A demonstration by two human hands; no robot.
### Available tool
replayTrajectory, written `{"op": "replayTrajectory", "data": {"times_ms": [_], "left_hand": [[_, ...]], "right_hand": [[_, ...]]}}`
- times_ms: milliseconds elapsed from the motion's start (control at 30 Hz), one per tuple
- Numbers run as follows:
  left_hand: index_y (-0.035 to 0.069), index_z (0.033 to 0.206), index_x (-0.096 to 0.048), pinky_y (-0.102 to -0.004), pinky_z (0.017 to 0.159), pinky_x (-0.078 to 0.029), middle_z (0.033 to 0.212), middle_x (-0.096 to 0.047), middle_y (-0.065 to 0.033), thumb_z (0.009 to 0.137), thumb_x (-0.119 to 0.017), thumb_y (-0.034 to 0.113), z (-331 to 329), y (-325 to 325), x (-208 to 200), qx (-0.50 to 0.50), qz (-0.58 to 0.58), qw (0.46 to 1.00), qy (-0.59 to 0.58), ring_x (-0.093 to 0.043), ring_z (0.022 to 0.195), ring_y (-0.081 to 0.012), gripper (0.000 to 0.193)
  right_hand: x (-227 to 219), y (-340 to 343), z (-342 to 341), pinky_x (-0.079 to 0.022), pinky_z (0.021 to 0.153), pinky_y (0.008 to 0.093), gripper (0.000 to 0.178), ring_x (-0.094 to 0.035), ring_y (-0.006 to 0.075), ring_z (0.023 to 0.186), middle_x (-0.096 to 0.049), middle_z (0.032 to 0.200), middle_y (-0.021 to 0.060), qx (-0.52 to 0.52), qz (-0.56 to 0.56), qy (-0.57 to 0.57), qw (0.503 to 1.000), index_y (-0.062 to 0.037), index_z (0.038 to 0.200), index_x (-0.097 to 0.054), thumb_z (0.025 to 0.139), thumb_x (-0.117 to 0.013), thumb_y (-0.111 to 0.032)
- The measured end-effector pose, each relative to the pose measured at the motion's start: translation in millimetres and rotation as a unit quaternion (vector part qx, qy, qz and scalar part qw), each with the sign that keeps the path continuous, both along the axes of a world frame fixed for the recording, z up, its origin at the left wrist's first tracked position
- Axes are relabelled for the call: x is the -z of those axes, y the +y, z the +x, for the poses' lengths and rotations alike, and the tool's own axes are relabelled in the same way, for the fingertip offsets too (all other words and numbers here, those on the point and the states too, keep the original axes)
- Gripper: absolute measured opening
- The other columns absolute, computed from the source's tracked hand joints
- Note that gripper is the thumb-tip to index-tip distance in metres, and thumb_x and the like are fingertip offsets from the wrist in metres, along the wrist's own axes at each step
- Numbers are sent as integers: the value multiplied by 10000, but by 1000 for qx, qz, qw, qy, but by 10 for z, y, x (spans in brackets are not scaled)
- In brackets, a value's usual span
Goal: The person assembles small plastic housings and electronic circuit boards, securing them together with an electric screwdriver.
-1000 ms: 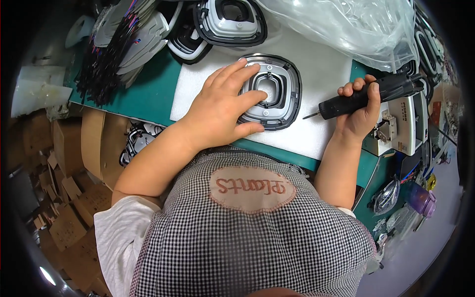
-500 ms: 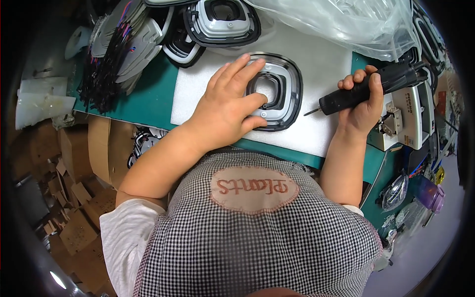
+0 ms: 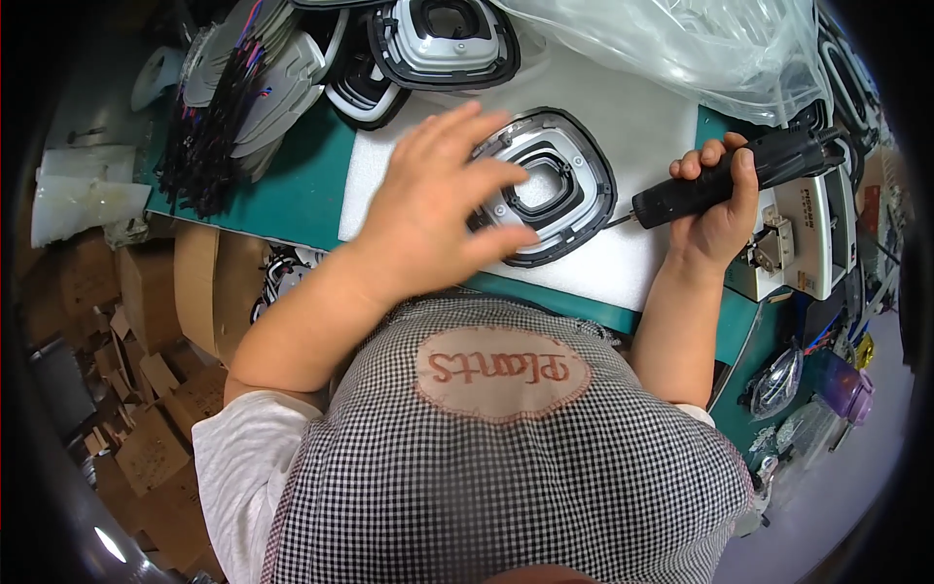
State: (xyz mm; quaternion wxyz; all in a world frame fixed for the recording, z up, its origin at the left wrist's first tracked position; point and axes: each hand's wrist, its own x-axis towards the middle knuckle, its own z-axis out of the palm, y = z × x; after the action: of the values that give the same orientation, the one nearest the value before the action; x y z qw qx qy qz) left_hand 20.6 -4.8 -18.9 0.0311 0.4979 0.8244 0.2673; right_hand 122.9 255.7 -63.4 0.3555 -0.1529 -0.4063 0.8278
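A rounded-square grey housing with a black rim and a square central opening (image 3: 586,185) lies turned at an angle on a white foam sheet (image 3: 652,156). My left hand (image 3: 433,200), a little blurred, is at the housing's left side with its fingers spread. It hides part of that edge, and whether the fingertips touch it I cannot tell. In my right hand (image 3: 718,214) is a black electric screwdriver (image 3: 686,195), held sideways. Its bit points left, close to the housing's right edge.
More such housings (image 3: 457,63) are at the back, beside a clear plastic bag (image 3: 681,49). Grey plates with bundled dark wires (image 3: 209,127) lie on the green mat (image 3: 306,190) at left. A white device (image 3: 812,229) stands right. Cardboard boxes (image 3: 161,448) are low at left.
The housing has turned from nearly square-on to a slant. My left hand has shifted left, away from the central opening. The screwdriver stays almost in place.
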Motion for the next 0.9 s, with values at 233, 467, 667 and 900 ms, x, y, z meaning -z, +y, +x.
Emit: {"op": "replayTrajectory", "data": {"times_ms": [233,467,667,900], "left_hand": [[122,1002,-670,-559,1106,-294,1449,-425,-180,682,-814,356,77,154,109,10,-44,998,31,-364,1365,-402,422],[126,1039,-659,-465,1016,-426,1400,-486,-165,687,-803,203,-156,53,14,78,-62,995,-8,-492,1257,-375,389],[175,1131,-668,-460,1036,-396,1409,-481,-182,696,-804,204,-108,44,-178,79,-64,995,-8,-470,1285,-367,457],[31,957,-707,-322,711,-509,918,-713,-83,745,-761,35,-427,293,-1193,123,167,977,45,-672,819,-238,220]], "right_hand": [[17,-12,7,-523,626,386,298,-589,219,654,-571,797,90,0,-7,-3,1000,-14,1110,-498,940,-590,-242],[-61,-31,4,-521,626,377,288,-582,218,651,-565,799,91,9,-1,-3,1000,-14,1109,-490,944,-581,-232],[-46,-42,18,-522,607,370,261,-576,212,626,-556,793,95,20,-10,-16,1000,-22,1106,-490,934,-584,-195],[-128,-87,22,-525,609,353,292,-576,203,628,-549,783,98,17,-21,-8,1000,-21,1098,-488,908,-626,-195]]}}
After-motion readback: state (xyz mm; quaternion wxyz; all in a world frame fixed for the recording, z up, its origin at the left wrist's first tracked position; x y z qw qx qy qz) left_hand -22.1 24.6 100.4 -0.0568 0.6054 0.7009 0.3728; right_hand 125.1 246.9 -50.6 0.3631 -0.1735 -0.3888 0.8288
